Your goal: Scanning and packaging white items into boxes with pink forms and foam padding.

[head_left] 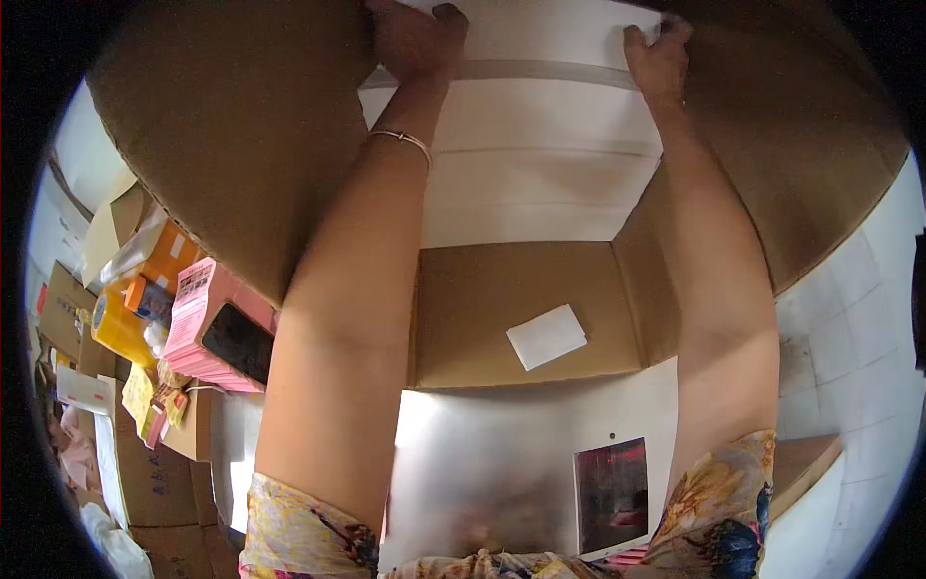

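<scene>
Both my arms reach forward into a large open brown cardboard box (526, 275). At the far end, my left hand (417, 41) is closed at the left edge of a white flat-sided box or panel (540, 34). My right hand (660, 60) grips the same white piece at its right edge, thumb on its face. The piece runs out of view at the top. Below it lie more white surfaces (540, 116) with straight seams, inside the carton; whether they are separate boxes I cannot tell.
On the carton's near flap is a blank white label (547, 337). At left are a pink paper stack (188, 338), a dark phone-like slab (237, 343), a yellow tape roll (116, 326) and cardboard pieces. A shiny white surface (482, 463) bearing a dark picture (612, 494) is nearest me.
</scene>
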Tool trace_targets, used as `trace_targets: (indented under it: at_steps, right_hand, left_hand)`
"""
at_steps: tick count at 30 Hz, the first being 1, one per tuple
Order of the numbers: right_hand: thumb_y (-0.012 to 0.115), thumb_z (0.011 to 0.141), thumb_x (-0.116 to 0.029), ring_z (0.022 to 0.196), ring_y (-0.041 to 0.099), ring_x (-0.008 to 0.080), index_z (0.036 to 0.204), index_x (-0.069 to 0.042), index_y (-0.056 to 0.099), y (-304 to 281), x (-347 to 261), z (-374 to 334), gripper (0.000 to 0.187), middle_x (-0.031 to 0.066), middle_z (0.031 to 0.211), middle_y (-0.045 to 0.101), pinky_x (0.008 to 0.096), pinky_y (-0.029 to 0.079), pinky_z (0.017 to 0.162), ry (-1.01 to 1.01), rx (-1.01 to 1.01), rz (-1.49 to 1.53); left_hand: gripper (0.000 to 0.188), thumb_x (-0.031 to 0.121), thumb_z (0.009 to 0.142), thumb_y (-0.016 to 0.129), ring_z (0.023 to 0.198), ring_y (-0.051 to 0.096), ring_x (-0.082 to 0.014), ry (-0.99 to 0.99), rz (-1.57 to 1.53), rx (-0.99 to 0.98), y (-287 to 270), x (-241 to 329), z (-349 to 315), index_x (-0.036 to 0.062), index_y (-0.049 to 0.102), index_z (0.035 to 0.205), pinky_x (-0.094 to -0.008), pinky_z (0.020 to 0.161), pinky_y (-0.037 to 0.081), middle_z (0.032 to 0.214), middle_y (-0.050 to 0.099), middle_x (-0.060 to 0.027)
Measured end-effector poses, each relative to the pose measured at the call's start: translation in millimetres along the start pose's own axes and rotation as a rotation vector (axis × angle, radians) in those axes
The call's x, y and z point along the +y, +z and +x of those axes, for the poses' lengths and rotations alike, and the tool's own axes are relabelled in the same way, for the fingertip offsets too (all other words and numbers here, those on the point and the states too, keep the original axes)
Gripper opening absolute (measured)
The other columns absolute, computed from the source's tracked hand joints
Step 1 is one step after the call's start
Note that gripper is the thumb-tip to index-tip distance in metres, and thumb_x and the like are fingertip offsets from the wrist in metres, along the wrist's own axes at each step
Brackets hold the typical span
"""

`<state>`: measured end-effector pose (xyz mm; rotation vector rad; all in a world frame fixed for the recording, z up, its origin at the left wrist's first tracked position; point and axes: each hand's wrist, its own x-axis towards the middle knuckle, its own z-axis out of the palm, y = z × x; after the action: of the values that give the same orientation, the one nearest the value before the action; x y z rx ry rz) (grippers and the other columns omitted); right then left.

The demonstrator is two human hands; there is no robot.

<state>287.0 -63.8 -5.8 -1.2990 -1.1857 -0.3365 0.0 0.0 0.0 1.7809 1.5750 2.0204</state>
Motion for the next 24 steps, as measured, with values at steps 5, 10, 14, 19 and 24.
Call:
trace_targets:
  at_steps: [5, 10, 14, 19, 24]
  right_hand:
    - [0.074, 0.081, -0.028, 0.148, 0.020, 0.0444, 0.160, -0.022, 0.005, -28.1, -38.4, 16.0, 0.105, 0.0363, 0.156, 0.020, 0.0406, 0.024, 0.121, 0.105, -0.486, -0.234]
    - [0.080, 0.074, -0.018, 0.127, 0.046, 0.0446, 0.148, -0.017, 0.031, -28.0, -52.7, 14.1, 0.089, 0.0307, 0.136, 0.045, 0.0484, 0.042, 0.105, 0.039, -0.429, -0.130]
    - [0.083, 0.071, -0.027, 0.115, 0.059, 0.0327, 0.139, -0.005, 0.038, -9.2, 3.1, 31.3, 0.084, 0.0231, 0.125, 0.059, 0.0405, 0.048, 0.100, -0.226, -0.288, -0.102]
    - [0.083, 0.069, -0.026, 0.111, 0.060, 0.0336, 0.135, -0.002, 0.041, -4.8, 2.7, 18.6, 0.082, 0.0222, 0.121, 0.059, 0.0417, 0.048, 0.097, -0.244, -0.196, -0.075]
    - [0.082, 0.068, -0.023, 0.113, 0.054, 0.0346, 0.133, 0.000, 0.042, -25.6, -39.7, -0.8, 0.080, 0.0222, 0.120, 0.055, 0.0428, 0.044, 0.101, -0.262, -0.021, -0.039]
  left_hand:
    - [0.094, 0.030, 0.076, 0.073, 0.127, 0.046, -0.0513, 0.057, 0.374, -0.073, -20.6, 43.4, -16.0, 0.0119, 0.026, 0.155, -0.0505, 0.109, 0.041, 0.148, 0.031, -0.0376]
    - [0.100, 0.033, 0.073, 0.076, 0.132, 0.042, -0.0519, 0.151, 0.080, -0.382, -52.4, 46.3, -9.2, 0.0139, 0.023, 0.156, -0.0499, 0.108, 0.042, 0.149, 0.027, -0.0377]
    - [0.099, 0.033, 0.072, 0.078, 0.134, 0.038, -0.0517, 0.041, 0.352, -0.201, -20.1, 41.4, -15.4, 0.0153, 0.027, 0.155, -0.0501, 0.109, 0.042, 0.150, 0.027, -0.0378]
    - [0.092, 0.025, 0.075, 0.077, 0.135, 0.038, -0.0507, 0.011, 0.299, -0.162, -35.0, 61.4, -26.3, 0.0155, 0.029, 0.153, -0.0514, 0.110, 0.040, 0.152, 0.025, -0.0358]
    - [0.085, 0.020, 0.082, 0.072, 0.139, 0.031, -0.0494, 0.037, 0.210, -0.057, -52.5, 76.5, -48.4, 0.0186, 0.027, 0.154, -0.0518, 0.114, 0.033, 0.156, 0.018, -0.0340]
